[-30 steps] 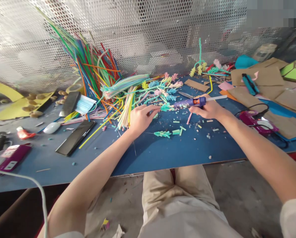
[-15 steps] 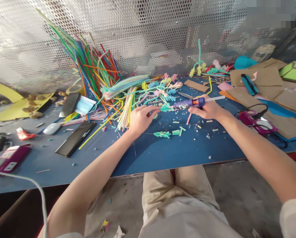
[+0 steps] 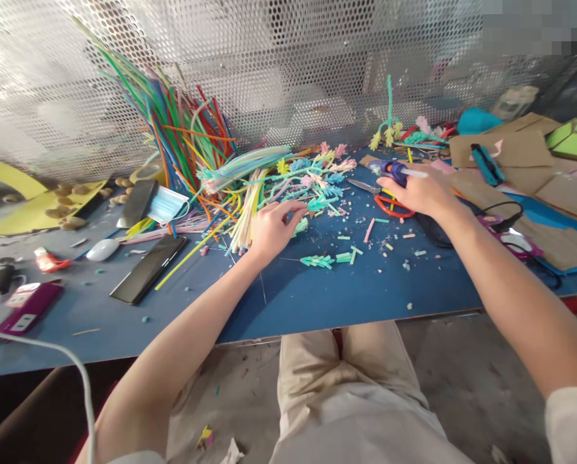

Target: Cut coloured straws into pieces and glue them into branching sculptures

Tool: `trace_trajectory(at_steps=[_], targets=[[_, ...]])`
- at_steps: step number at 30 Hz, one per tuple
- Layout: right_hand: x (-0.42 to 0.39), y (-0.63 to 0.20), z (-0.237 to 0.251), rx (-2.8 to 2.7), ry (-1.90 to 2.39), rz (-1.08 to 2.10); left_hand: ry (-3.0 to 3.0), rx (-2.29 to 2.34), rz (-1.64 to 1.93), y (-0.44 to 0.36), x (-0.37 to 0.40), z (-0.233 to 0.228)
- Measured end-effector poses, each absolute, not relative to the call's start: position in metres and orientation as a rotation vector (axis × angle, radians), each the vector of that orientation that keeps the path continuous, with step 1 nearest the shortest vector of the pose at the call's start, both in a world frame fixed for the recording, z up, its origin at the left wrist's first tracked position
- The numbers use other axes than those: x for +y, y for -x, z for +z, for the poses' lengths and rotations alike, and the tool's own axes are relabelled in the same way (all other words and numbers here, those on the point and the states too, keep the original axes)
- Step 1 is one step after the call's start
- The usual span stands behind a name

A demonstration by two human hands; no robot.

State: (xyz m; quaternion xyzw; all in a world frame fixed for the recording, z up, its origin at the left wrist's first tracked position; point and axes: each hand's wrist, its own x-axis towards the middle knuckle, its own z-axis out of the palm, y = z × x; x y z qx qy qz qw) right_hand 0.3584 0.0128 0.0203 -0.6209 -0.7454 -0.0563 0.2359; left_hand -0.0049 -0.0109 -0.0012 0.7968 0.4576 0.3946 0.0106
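Note:
My left hand (image 3: 275, 229) pinches a teal fuzzy pipe-cleaner sprig (image 3: 318, 203) between thumb and fingertips, above the blue table (image 3: 317, 299). A purple hot glue gun (image 3: 389, 170), with a white glue stick out of its back, is in my right hand (image 3: 426, 190), farther back on the right. Scissors (image 3: 393, 207) with orange-red handles lie just under that hand. Short cut pieces and a flat teal sprig (image 3: 316, 261) rest on the table before me. Beside my left hand lies a bundle of pale yellow and white pipe cleaners (image 3: 246, 225).
Upright coloured pipe cleaners (image 3: 172, 142) lean on the perforated metal screen (image 3: 250, 71). On the left lie a phone (image 3: 148, 269), a white mouse (image 3: 102, 250) and a face mask (image 3: 167, 205). Cardboard pieces (image 3: 501, 151) and a pink power strip (image 3: 515, 237) are at right.
My right hand has moved the glue gun back and to the right, away from the teal sprig, uncovering the scissors. A pink piece now lies on the table. My left hand keeps its pinch.

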Motion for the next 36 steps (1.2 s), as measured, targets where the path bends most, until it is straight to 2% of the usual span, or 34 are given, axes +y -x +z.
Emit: trace_trajectory(at_steps=[5, 9, 11, 13, 15, 17, 23, 27, 36], targets=[[0.026, -0.388, 0.001, -2.160, 2.006, -0.138, -2.504, 1.430, 1.222, 0.003, -0.013, -0.003], [0.028, -0.391, 0.006, -2.226, 1.832, -0.186, -2.504, 1.446, 1.215, 0.002, -0.014, -0.001], [0.027, -0.385, 0.012, -2.407, 1.601, -0.050, -2.508, 1.446, 1.215, 0.002, -0.015, 0.000], [0.027, -0.378, 0.015, -2.593, 1.448, 0.215, -2.513, 1.440, 1.212, 0.002, -0.014, 0.000], [0.026, -0.373, 0.012, -2.666, 1.430, 0.447, -2.518, 1.424, 1.217, 0.002, -0.014, -0.001], [0.025, -0.370, 0.008, -2.653, 1.462, 0.541, -2.520, 1.408, 1.227, 0.003, -0.013, -0.003], [0.013, -0.359, 0.021, -2.381, 1.387, 0.368, -2.558, 1.379, 1.249, 0.002, -0.014, -0.005], [-0.001, -0.341, 0.030, -2.187, 1.102, 0.201, -2.583, 1.340, 1.237, -0.001, -0.016, -0.006], [-0.019, -0.297, 0.015, -2.097, 0.769, 0.048, -2.604, 1.316, 1.191, -0.003, -0.016, -0.009]])
